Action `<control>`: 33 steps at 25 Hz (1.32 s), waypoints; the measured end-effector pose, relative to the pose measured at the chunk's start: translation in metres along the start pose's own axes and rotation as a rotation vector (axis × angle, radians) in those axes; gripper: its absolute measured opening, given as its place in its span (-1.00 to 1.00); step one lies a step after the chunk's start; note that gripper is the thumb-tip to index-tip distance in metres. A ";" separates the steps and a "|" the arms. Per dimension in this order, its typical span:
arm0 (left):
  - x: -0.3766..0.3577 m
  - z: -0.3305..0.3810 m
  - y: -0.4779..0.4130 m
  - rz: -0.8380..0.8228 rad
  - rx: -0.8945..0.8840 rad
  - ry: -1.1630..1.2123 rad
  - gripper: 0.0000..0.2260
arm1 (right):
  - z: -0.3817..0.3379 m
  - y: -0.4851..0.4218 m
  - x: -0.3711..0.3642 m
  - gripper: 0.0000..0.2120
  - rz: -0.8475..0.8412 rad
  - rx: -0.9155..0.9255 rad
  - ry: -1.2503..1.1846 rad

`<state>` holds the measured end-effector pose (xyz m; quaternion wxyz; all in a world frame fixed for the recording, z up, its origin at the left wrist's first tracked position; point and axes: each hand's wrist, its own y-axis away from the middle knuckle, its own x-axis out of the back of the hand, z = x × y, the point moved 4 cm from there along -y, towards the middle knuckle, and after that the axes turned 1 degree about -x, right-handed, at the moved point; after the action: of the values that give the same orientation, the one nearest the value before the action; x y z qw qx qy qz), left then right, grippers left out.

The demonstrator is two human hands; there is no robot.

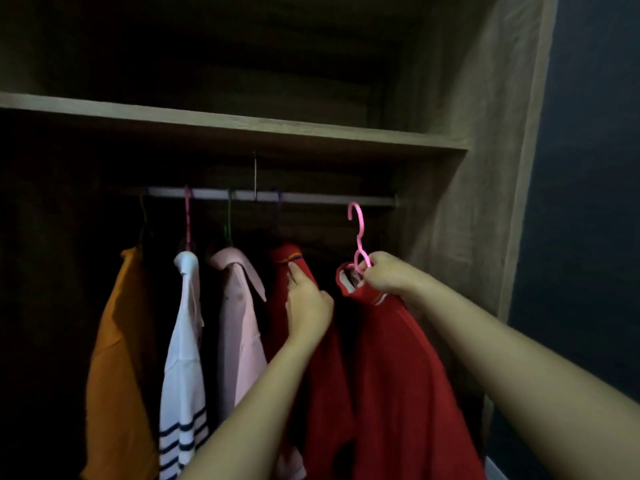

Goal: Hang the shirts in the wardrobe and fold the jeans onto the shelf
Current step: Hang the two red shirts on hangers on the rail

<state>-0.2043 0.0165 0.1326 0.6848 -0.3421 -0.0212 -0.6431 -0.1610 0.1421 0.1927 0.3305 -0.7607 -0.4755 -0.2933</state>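
Note:
My right hand [382, 273] grips the neck of a pink hanger [358, 233] that carries a red shirt [398, 375]. The hanger's hook is just below the metal rail [311, 197], near the rail's right end, and does not touch it. My left hand [306, 306] rests against another red shirt [287, 268] that hangs on the rail, with its fingers curled and pressing on the cloth. Further left on the rail hang a pale pink shirt [239, 323], a white shirt with dark stripes [183, 358] and an orange shirt [117, 358]. No jeans are in view.
A wooden shelf [242, 124] runs across the wardrobe above the rail. The wardrobe's right side panel [485, 168] stands close to the hanger in my right hand. A dark blue wall [588, 202] lies to the right. The interior is dim.

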 end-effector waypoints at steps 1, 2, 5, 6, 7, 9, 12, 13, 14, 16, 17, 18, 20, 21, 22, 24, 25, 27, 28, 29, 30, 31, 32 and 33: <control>-0.003 -0.001 -0.002 -0.010 0.016 0.001 -0.30 | -0.004 -0.012 0.001 -0.83 0.015 0.010 0.072; -0.006 -0.001 -0.001 -0.018 0.024 0.007 -0.30 | -0.008 -0.022 0.002 -0.80 0.037 0.010 0.148; -0.010 -0.006 -0.003 -0.019 0.013 -0.019 -0.30 | -0.016 -0.046 0.008 -0.74 0.116 0.015 0.296; -0.009 -0.008 -0.004 -0.022 0.004 -0.029 -0.30 | -0.018 -0.052 0.009 -0.76 0.147 0.039 0.327; -0.008 -0.011 -0.006 -0.024 -0.002 -0.032 -0.30 | -0.020 -0.058 0.010 -0.76 0.179 0.072 0.358; -0.006 -0.014 -0.006 -0.018 -0.014 -0.027 -0.28 | -0.023 -0.071 0.010 -0.70 0.223 0.122 0.418; -0.008 -0.011 -0.007 -0.036 -0.020 -0.006 -0.27 | -0.032 -0.092 0.006 -0.63 0.225 0.128 0.470; -0.009 -0.010 -0.007 -0.044 -0.018 0.000 -0.27 | -0.036 -0.098 0.003 -0.62 0.219 0.128 0.481; -0.010 -0.010 -0.007 -0.049 -0.018 0.003 -0.26 | -0.039 -0.104 -0.001 -0.63 0.211 0.130 0.488; -0.010 -0.009 -0.007 -0.054 -0.017 0.010 -0.26 | -0.041 -0.114 -0.012 -0.63 0.167 0.129 0.479; -0.009 -0.009 -0.006 -0.057 -0.012 0.020 -0.26 | -0.039 -0.116 -0.019 -0.63 0.131 0.126 0.487; -0.009 -0.009 -0.006 -0.057 -0.011 0.026 -0.26 | -0.037 -0.117 -0.026 -0.63 0.103 0.125 0.504; -0.007 -0.008 -0.007 -0.049 -0.021 0.019 -0.25 | -0.032 -0.118 -0.032 -0.62 0.086 0.119 0.519; -0.007 -0.008 -0.007 -0.053 -0.018 0.011 -0.25 | -0.031 -0.117 -0.031 -0.62 0.089 0.116 0.521; -0.006 -0.009 -0.006 -0.061 -0.018 0.010 -0.25 | -0.033 -0.114 -0.027 -0.63 0.100 0.116 0.518; -0.004 -0.007 -0.001 -0.076 -0.052 0.031 -0.24 | -0.040 -0.104 -0.017 -0.64 0.175 0.150 0.448; -0.001 -0.003 0.003 -0.062 -0.087 0.046 -0.26 | -0.046 -0.097 -0.009 -0.61 0.249 0.201 0.380; 0.009 0.009 0.010 0.029 -0.168 0.089 -0.34 | -0.060 -0.077 0.004 -0.62 0.437 0.347 0.220; 0.014 0.014 0.012 0.079 -0.188 0.126 -0.40 | -0.068 -0.066 0.008 -0.66 0.501 0.417 0.163; 0.021 0.018 0.015 0.121 -0.195 0.158 -0.45 | -0.074 -0.056 0.010 -0.71 0.524 0.469 0.115; 0.028 0.022 0.019 0.152 -0.196 0.175 -0.48 | -0.080 -0.046 0.010 -0.73 0.519 0.507 0.076; 0.035 0.024 0.023 0.173 -0.194 0.179 -0.50 | -0.084 -0.037 0.009 -0.74 0.501 0.536 0.052; 0.043 0.025 0.029 0.186 -0.188 0.171 -0.50 | -0.088 -0.029 0.009 -0.73 0.494 0.564 0.047; 0.051 0.024 0.035 0.194 -0.179 0.158 -0.51 | -0.092 -0.021 0.007 -0.73 0.495 0.596 0.049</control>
<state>-0.1544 -0.0178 0.1589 0.7101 -0.3508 0.1233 -0.5979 -0.1899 0.0813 0.2588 0.6092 -0.7157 -0.3340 -0.0719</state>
